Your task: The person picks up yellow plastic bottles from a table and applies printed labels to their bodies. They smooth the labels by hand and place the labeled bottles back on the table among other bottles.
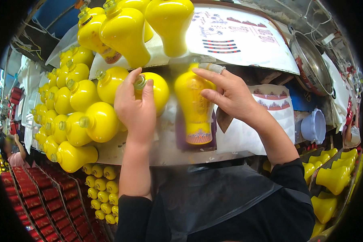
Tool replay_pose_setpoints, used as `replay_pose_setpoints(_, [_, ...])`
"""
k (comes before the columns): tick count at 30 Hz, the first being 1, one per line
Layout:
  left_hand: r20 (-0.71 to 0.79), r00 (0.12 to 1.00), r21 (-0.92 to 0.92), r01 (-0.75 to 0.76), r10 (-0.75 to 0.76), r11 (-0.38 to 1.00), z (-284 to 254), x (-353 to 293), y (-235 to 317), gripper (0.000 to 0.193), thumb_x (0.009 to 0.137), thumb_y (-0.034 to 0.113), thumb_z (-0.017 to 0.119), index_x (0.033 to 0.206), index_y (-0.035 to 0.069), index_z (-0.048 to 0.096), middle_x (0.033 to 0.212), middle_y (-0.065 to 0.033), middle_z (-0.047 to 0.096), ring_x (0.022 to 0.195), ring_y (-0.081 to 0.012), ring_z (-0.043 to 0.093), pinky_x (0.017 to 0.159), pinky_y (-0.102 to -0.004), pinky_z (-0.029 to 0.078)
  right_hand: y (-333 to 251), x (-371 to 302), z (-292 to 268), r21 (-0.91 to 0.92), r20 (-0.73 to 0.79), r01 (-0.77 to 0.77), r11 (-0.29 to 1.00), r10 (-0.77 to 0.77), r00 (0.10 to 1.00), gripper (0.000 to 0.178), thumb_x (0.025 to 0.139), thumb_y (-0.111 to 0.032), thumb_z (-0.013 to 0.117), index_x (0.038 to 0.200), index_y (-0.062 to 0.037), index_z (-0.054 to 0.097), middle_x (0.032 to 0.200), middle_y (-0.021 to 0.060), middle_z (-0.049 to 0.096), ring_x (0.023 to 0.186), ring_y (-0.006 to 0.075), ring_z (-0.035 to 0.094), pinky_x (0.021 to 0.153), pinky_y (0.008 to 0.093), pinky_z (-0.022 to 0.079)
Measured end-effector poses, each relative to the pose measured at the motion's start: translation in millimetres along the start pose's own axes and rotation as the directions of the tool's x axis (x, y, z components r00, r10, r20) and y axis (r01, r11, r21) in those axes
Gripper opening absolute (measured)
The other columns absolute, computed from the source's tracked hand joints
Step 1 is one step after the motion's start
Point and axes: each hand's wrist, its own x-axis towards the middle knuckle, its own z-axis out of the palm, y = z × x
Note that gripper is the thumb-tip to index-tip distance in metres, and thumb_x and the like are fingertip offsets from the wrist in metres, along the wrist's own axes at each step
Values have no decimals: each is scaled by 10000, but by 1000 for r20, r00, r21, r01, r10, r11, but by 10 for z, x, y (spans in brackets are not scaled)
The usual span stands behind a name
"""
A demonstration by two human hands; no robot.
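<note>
Yellow patterned bottle (192, 108) | between left hand (134, 103) and right hand (233, 93), touching latter | grips unclear

A lavender bucket (313, 126) sits just off the right edge of the worktable (165, 156), while a shiny round metal basin (310, 60) stands near the far right corner, white sheeting (339, 82) hanging close by and loose pale cables (320, 26) strung above. Beyond the near left corner, glossy red box-like goods (46, 197) fill rows divided by dark bars, as a co-worker in pink (18, 158), an arm raised, appears behind them.
</note>
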Motion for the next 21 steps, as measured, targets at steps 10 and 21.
replay_pose_setpoints(10, [-90, 995, -85, -41, 33, 996, -309, 173, 554, 256, 941, 24, 744, 1187, -20, 687, 1083, -96, 731, 1022, -197, 676, 966, -327, 515, -19, -154, -70, 86, -170, 17, 996, -2, 985, 358, 937, -245, 724, 1286, -164, 720, 968, 181, 665, 832, 373, 666, 777, 432, 554])
replay_pose_setpoints(21, [-170, 896, -484, -438, 410, 758, 167, 1409, 1446, 299, 1013, 196, 705, 1262, 65, 601, 1159, -159, 748, 1115, -271, 731, 915, -380, 627, 230, -592, -200, 417, -271, -48, 908, 174, 947, 194, 969, -91, 689, 1119, 13, 756, 966, 117, 756, 769, 148, 676, 701, 276, 537])
